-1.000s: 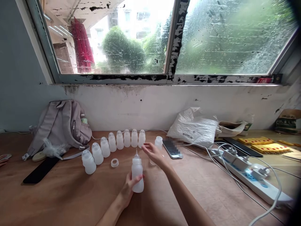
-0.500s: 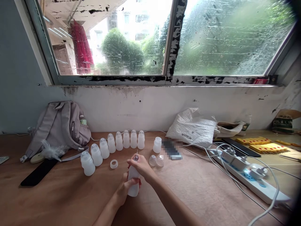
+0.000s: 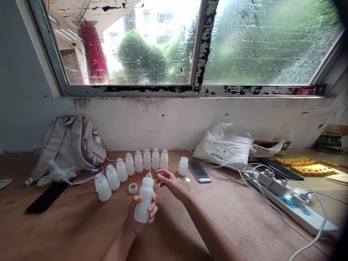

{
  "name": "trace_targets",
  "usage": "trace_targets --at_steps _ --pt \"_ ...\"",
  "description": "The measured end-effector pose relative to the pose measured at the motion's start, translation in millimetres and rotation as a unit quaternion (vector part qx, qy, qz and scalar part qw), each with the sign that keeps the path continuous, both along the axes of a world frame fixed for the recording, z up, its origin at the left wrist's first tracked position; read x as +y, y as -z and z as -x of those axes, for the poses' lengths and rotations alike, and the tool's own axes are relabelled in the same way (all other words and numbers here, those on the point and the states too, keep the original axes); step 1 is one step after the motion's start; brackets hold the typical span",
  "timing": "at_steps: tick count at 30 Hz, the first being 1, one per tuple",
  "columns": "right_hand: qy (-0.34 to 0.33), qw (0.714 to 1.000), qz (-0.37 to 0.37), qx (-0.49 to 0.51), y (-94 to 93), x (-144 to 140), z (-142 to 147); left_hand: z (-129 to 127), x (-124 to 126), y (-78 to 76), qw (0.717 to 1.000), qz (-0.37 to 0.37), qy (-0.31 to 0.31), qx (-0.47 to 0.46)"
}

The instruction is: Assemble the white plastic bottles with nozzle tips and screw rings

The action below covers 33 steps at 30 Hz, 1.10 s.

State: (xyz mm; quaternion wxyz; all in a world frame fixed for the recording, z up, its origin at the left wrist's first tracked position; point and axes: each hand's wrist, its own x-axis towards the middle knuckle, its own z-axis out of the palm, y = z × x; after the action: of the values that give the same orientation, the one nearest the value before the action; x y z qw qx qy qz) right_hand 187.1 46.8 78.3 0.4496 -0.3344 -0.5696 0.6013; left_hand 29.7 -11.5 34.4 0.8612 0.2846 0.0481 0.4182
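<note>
A frosted white baby bottle (image 3: 144,204) is upright, tilted slightly, in my left hand (image 3: 135,210), whose fingers wrap round its body. A clear nipple (image 3: 149,174) stands up from the bottle's neck. Just right of the nipple, my right hand (image 3: 170,182) is raised with its fingers loosely bent and apart, seemingly holding nothing. Below those fingertips shows a small clear ring (image 3: 157,186); whether it touches them I cannot tell. A white collar ring (image 3: 133,187) lies on the table to the left. Clear domed caps (image 3: 186,186) lie partly behind my right wrist.
Several capped bottles (image 3: 121,170) stand in a curved row behind my hands. One uncapped bottle (image 3: 183,166) stands beside a phone (image 3: 203,179). A power strip (image 3: 288,201) with loose cables spans the right; a backpack (image 3: 73,145) sits left, a silvery bag (image 3: 224,145) at the back.
My right hand has let go of the nipple and moved right and up. The bottle in my left hand has shifted left and up, and its neck and nipple now show.
</note>
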Motion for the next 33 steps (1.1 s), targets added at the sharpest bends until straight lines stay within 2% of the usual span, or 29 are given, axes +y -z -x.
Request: trace_targets --at_steps 5,9,15,21,29,33 --pt "0.023 0.999 -0.024 -0.001 -15.4 -2 -4 -7 1 10.3 0.993 0.013 0.008 0.114" --pt "0.017 0.999 -0.032 -0.036 -17.8 0 -10 -10 0 13.6 0.984 -0.003 0.033 0.173" --pt "0.000 0.998 -0.031 -0.057 -27.4 -2 -22 -9 -4 6.6 0.981 -0.009 0.027 0.189" --pt "0.019 0.994 -0.077 -0.075 -42.6 -9 -23 -9 -7 -1.6 0.976 -0.032 0.005 0.215" --pt "0.037 0.994 -0.087 -0.057 -35.1 -6 -20 -8 -5 2.0 0.977 -0.031 -0.009 0.209" --pt "0.093 0.988 -0.116 -0.048 -33.2 0 -25 -11 -7 -0.6 0.978 -0.049 -0.034 0.200"
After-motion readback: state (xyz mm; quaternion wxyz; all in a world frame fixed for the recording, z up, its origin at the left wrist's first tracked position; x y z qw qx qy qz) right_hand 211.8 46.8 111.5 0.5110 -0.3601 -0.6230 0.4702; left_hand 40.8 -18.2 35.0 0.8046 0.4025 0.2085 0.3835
